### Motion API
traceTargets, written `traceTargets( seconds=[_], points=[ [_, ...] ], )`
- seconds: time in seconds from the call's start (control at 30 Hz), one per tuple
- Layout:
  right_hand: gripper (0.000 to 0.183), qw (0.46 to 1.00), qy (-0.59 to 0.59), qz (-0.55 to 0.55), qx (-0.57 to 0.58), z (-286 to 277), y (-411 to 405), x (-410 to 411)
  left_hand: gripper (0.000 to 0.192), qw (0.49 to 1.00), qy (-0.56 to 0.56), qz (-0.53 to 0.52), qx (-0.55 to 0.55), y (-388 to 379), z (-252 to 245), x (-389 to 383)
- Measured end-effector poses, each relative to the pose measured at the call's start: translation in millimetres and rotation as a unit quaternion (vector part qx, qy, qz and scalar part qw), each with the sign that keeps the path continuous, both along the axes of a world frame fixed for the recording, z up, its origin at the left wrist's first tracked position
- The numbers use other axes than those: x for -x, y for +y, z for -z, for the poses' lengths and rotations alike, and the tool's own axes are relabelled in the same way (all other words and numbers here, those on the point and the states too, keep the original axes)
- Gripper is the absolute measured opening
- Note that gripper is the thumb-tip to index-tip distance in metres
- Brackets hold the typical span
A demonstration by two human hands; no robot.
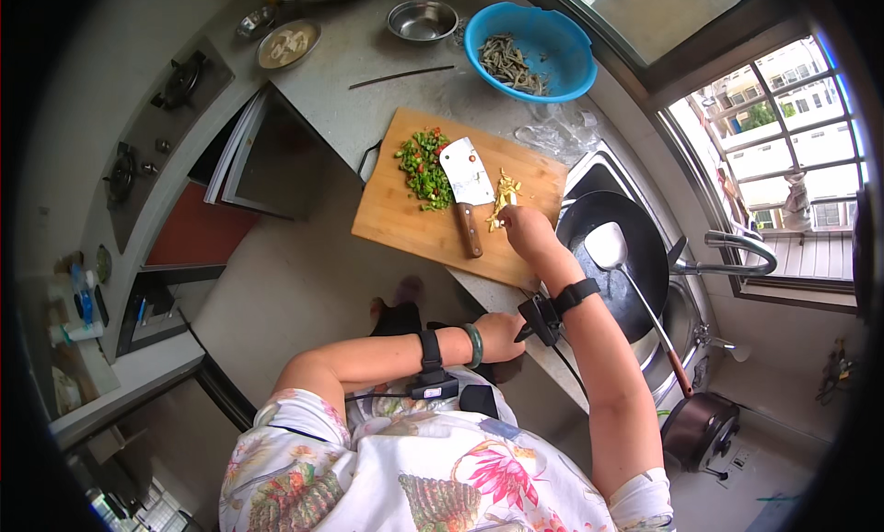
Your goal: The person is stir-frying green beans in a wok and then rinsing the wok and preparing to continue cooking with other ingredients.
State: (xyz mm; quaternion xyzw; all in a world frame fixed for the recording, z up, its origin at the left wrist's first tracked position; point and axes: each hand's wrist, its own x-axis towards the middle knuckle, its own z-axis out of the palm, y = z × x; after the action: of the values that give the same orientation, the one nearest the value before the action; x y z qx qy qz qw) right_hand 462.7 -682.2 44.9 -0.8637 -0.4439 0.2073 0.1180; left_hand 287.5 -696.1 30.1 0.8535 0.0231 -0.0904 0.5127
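A bamboo cutting board lies at an angle on the counter. On it are chopped green and red peppers, a cleaver with a wooden handle, and a pile of sliced pale-yellow pieces, perhaps ginger or garlic. My right hand reaches over the board with its fingertips bent down at the near end of the sliced pieces; whether it pinches any is not plain. My left hand is low, before my body at the counter edge, its fingers partly hidden beside a black wrist device.
A black wok with a metal spatula rests over the sink. Beyond the board stand a blue basin of small dried fish, a steel bowl, and a chopstick. A lidded pot is at the right.
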Motion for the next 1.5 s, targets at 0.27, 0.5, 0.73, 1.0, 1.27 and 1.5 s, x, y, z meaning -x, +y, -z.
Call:
traceTargets(
  seconds=[0.27,0.5,0.73,1.0,1.27,1.5],
  points=[
    [0.020,0.992,0.019,0.073,-0.101,-30,-3,-1,0.024,0.998,0.007,0.061,-0.025,2,0,-10],
    [0.018,0.925,0.189,0.130,-0.302,-109,-69,66,0.025,0.997,-0.011,0.043,0.055,22,20,-11],
    [0.021,0.786,0.408,0.388,-0.257,-109,-258,137,0.019,0.996,0.081,0.020,0.043,24,-13,-25],
    [0.018,0.684,0.113,0.685,-0.223,47,-482,101,0.015,0.989,0.133,-0.019,0.067,10,-48,-33],
    [0.039,0.539,0.262,0.782,-0.171,153,-558,12,0.012,0.983,0.170,-0.071,0.025,-20,-88,-20],
    [0.050,0.298,0.250,0.904,-0.176,272,-578,-8,0.013,0.973,0.205,-0.104,0.011,-48,-98,-10]
  ],
)
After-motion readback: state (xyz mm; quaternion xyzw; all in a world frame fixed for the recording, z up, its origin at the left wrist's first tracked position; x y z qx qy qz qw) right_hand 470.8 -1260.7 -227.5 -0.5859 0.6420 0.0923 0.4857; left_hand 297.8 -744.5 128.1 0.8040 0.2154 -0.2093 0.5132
